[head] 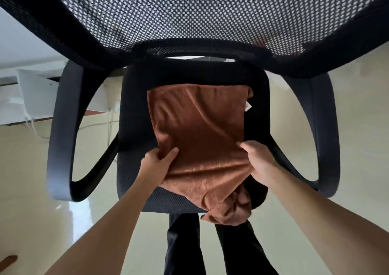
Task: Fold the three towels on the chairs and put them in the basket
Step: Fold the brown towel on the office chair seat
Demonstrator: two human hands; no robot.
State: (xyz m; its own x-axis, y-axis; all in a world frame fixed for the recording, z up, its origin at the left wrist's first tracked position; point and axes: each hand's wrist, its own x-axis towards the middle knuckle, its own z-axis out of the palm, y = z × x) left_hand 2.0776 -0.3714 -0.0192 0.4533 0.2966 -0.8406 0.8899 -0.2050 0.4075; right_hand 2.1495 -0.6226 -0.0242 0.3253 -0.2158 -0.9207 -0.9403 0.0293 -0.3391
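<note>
A rust-brown towel (197,123) lies spread on the black seat (134,110) of a mesh office chair. Its near end hangs bunched over the seat's front edge, and a small white tag shows at its far right corner. My left hand (156,163) pinches the towel's left side near the front, thumb on top of the cloth. My right hand (260,161) grips the towel's right side at about the same height. No basket and no other towels are in view.
The chair's mesh backrest (210,15) fills the top of the view. Its black armrests (61,131) curve down on both sides of the seat. White furniture (37,93) with cables stands at the left. The cream floor (31,190) is glossy.
</note>
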